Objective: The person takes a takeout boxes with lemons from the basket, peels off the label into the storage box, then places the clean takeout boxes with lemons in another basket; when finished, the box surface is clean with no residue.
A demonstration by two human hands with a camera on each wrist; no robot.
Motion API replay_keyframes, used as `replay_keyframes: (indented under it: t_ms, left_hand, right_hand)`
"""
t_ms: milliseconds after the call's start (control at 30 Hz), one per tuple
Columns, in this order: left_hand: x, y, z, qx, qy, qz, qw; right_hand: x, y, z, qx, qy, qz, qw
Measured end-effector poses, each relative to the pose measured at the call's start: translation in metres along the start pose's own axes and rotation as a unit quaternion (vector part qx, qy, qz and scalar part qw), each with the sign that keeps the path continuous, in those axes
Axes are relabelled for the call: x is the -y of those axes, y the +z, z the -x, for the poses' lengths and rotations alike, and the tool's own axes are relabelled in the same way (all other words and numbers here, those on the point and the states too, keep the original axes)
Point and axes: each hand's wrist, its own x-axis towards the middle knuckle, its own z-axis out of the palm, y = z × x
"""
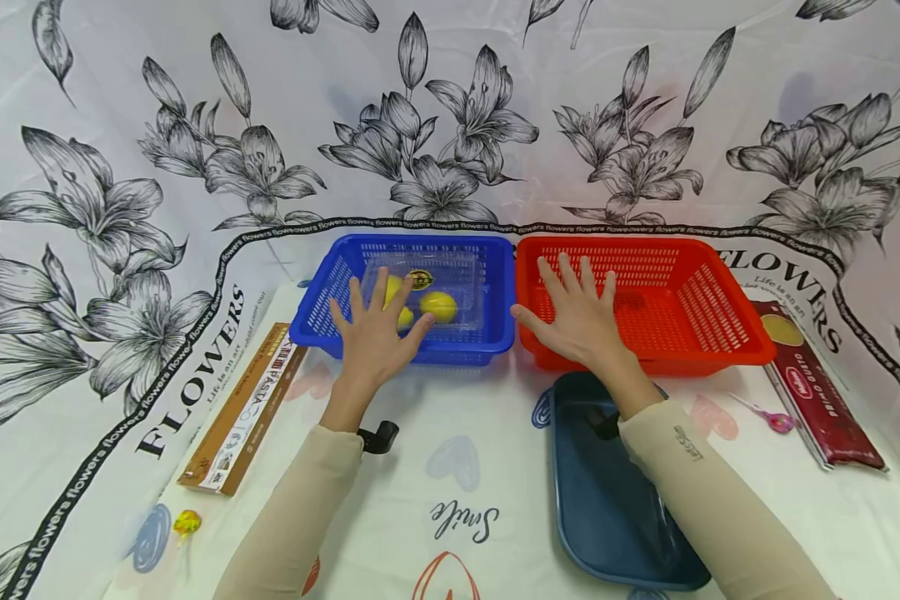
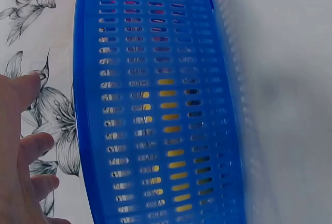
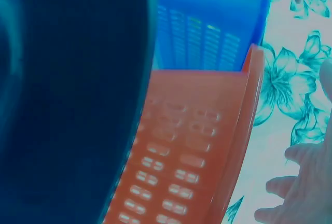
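Note:
My left hand (image 1: 376,335) hovers, fingers spread, over the near left part of the blue basket (image 1: 474,348). Inside that basket lies a clear plastic box (image 1: 461,267) with a dark and gold label, along with several yellow round fruits, perhaps lemons; one of these fruits (image 1: 438,307) shows plainly, others are partly behind the fingers. Over the left side of the red basket (image 1: 690,333), my right hand (image 1: 576,321) is also spread and holds nothing. Both wrist views show the fingers apart from the basket walls, the left hand (image 2: 26,146) beside the blue one.
A dark blue tray (image 1: 592,500) lies under my right forearm. On the left are a brown pasta box (image 1: 236,408) and a yellow lollipop (image 1: 187,522). On the right, a pink lollipop (image 1: 780,422) lies beside a dark red packet (image 1: 825,392). A flowered cloth (image 1: 457,192) hangs behind.

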Motion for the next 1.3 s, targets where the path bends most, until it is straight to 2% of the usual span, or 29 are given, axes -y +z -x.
replay_keyframes:
  t_ms: [233,500,733,1133,1300]
  left_hand:
    - [0.010,-0.001,0.003,-0.024,-0.003,0.011,0.9996]
    - [0.022,-0.002,0.005,-0.028,-0.030,0.019,0.9990]
    - [0.030,-0.003,0.008,-0.035,-0.035,0.023,0.9985]
    - [0.049,-0.002,0.019,-0.070,-0.056,0.040,0.9952]
    - [0.057,-0.002,0.021,-0.087,-0.067,0.048,0.9928]
  right_hand:
    - [0.011,0.004,-0.007,0.010,0.001,-0.004,1.000]
    - [0.025,0.012,-0.014,0.016,-0.004,-0.022,1.000]
    - [0.036,0.023,-0.022,0.007,-0.013,-0.032,0.999]
    - [0.047,0.030,-0.037,0.010,-0.038,-0.111,0.993]
    - [0.053,0.035,-0.045,0.011,-0.046,-0.118,0.992]
